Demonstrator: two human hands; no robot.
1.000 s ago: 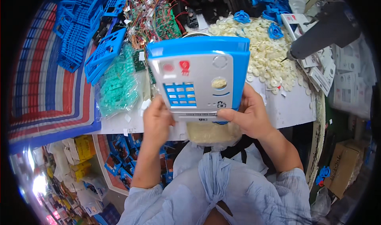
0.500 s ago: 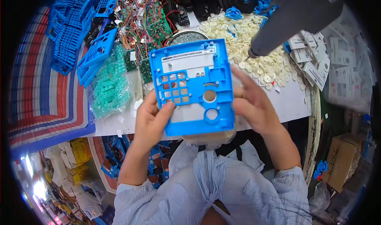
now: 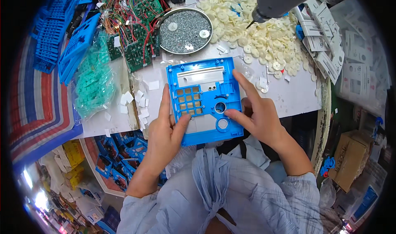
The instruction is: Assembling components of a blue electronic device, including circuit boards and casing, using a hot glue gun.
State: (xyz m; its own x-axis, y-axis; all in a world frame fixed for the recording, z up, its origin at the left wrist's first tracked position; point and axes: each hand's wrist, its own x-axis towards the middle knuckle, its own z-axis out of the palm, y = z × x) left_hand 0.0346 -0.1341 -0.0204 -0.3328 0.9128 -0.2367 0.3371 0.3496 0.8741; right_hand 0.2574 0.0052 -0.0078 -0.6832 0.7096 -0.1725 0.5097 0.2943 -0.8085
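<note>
A blue plastic housing panel (image 3: 208, 106), with a grid of square holes and two round openings, is held above the table's near edge with its ribbed, posted side up. My left hand (image 3: 165, 133) grips its left edge, thumb over the lower part of the grid. On the right side, my right hand (image 3: 258, 114) holds it, index finger along the edge and thumb by the upper round opening. A white strip lies in the panel's long upper slot. Just beyond the panel stands a round dish of small metal screws (image 3: 185, 34) with two pale discs on top.
A dark electric screwdriver (image 3: 272, 5) hangs over a heap of cream plastic discs (image 3: 247, 31). Wired green circuit boards (image 3: 136, 40), a bag of teal parts (image 3: 95, 81) and blue panels (image 3: 78, 48) lie left. White printed plates (image 3: 321, 40) sit right.
The panel now sits slightly lower and more level, exposing the screw dish. My right thumb has come onto the panel's face near the round opening. The view has shifted.
</note>
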